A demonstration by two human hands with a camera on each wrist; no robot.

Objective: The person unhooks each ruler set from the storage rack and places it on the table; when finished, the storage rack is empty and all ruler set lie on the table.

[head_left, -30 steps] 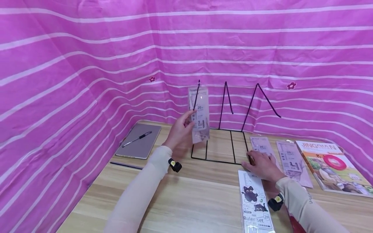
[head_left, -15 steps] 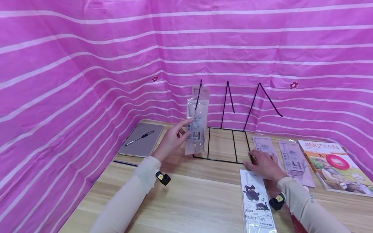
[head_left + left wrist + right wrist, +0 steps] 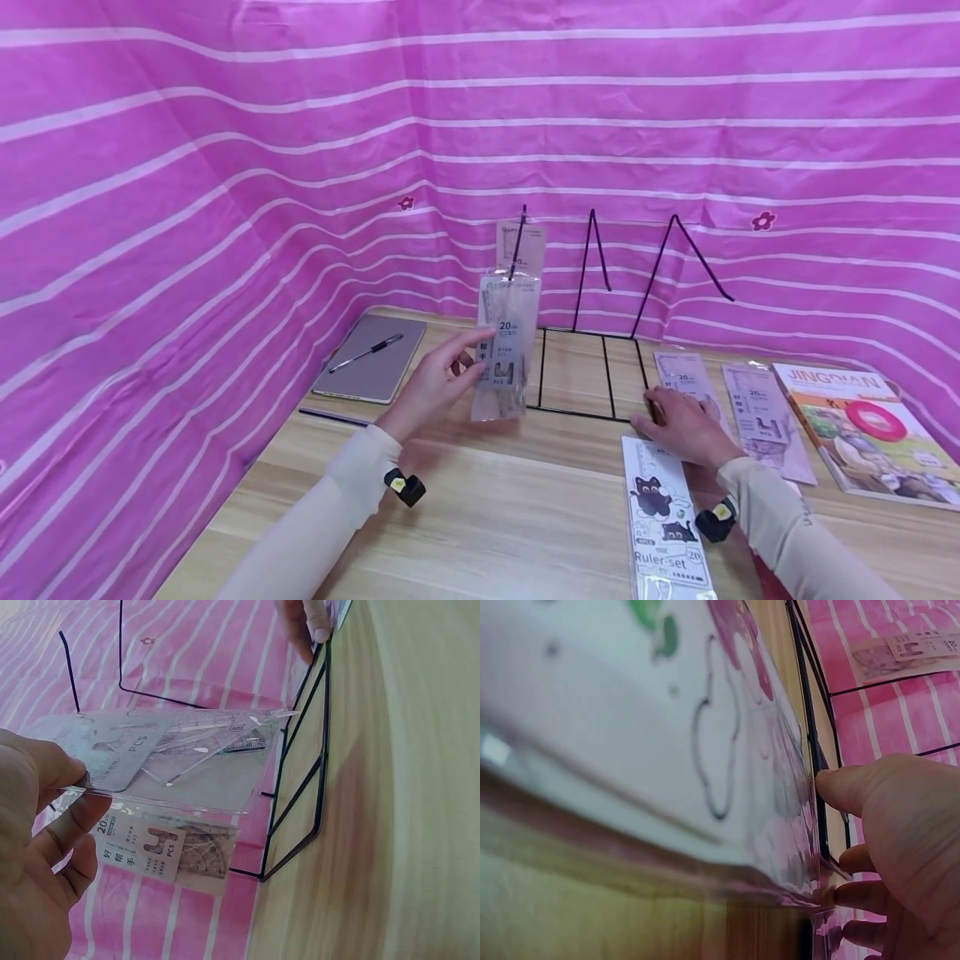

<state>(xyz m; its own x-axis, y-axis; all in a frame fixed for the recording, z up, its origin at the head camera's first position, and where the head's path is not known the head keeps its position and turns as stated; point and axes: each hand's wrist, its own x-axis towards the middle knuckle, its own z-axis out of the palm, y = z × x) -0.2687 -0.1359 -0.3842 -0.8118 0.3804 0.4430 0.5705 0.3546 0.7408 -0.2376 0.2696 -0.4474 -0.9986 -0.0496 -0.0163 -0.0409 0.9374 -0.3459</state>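
A clear ruler pack (image 3: pixel 506 346) is pinched upright betw. thumb and fingers of the left hand (image 3: pixel 435 385), held above the counter (image 3: pixel 495 517) just in front of the rack's left end. A second pack (image 3: pixel 521 247) is seen leaning behind it against the leftmost wire of the black rack (image 3: pixel 592 367). In the left wrist view the held pack (image 3: pixel 161 750) is gripped at one end, w. the other pack (image 3: pixel 169 851) beyond it.

The right hand (image 3: pixel 684 429) is laid flat, fingers relaxed, on the counter at the rack's front right corner; fingertips (image 3: pixel 840 787) are seen touching the wire. A cat-print ruler set (image 3: pixel 663 525) lies just beside it. Two more packs (image 3: pixel 761 417) and a magazine (image 3: pixel 862 429) lie further right. At left, a pen (image 3: pixel 365 352) rests on a notebook (image 3: pixel 371 367).
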